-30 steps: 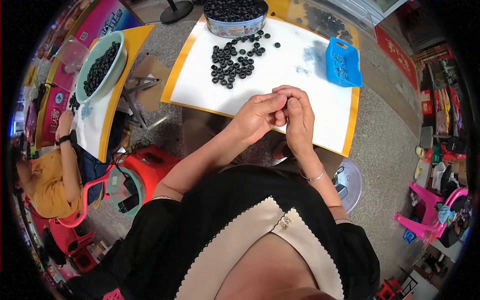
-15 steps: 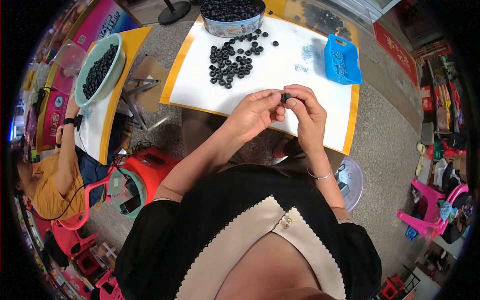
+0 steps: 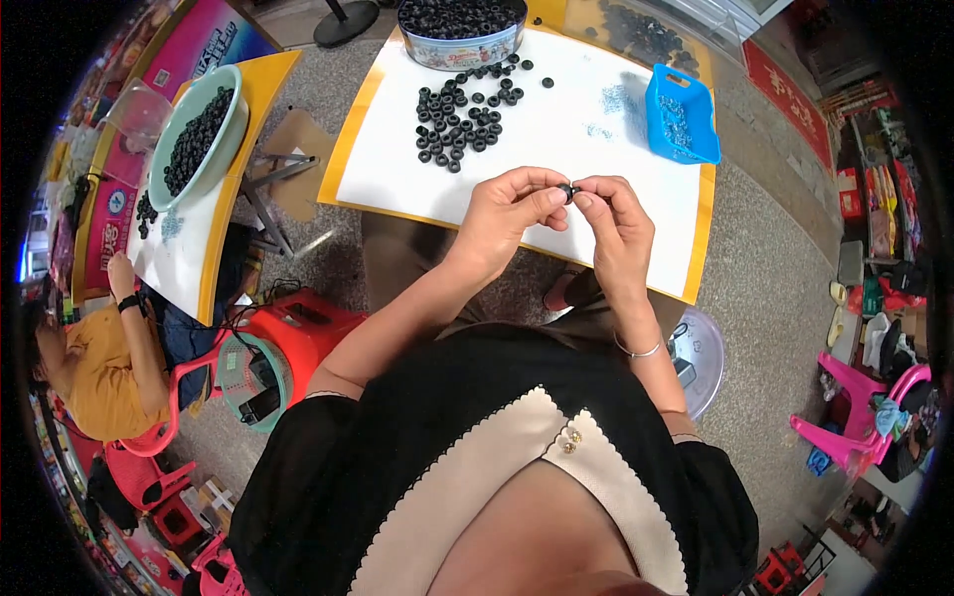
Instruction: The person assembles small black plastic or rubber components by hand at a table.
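Note:
A small black ring-shaped piece [image 3: 565, 192] is held over the near edge of the white-topped table. My left hand [image 3: 505, 221] pinches it between thumb and forefinger, with the other fingers curled below. From the other side my right hand [image 3: 622, 230] brings a closed thumb and forefinger up against it; whatever those tips hold is too small to make out. Beyond my hands, several similar black rings [image 3: 454, 129] lie loose on the table. A blue plastic basket [image 3: 684, 82] with small pale bluish bits inside stands at the right.
A printed tin [image 3: 462, 55] heaped with black rings stands at the table's far edge. To the left, a co-worker in a yellow top [image 3: 117, 358] sits by another table with a pale green bowl [image 3: 240, 119] of black pieces. A red stool [image 3: 316, 333] stands on the floor.
My fingers have shifted slightly around the black ring, my right forefinger now straighter. The co-worker's hand has drawn back from the green bowl, and black pieces show on the table beside it.

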The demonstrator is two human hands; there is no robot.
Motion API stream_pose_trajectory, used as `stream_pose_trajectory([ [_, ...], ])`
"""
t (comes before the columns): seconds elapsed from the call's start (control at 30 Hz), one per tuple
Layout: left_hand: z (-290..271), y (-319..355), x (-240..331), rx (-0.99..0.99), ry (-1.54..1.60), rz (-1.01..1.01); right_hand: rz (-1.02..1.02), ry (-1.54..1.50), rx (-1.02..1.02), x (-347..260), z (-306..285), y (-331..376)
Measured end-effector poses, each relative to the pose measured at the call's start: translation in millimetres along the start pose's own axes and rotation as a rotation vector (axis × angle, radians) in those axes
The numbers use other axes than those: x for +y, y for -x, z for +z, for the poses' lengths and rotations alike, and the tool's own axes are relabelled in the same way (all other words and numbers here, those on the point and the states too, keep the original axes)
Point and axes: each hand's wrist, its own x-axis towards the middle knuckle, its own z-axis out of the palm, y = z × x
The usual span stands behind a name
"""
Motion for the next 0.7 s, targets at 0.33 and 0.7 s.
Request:
stream_pose_trajectory([
  [0.33,5,6,8,0.020,-0.171,0.066,-0.005,-0.087,-0.010,-4,5,4],
  [0.7,6,9,10,0.020,-0.425,0.061,-0.300,0.429,-0.130,-6,-1,0],
])
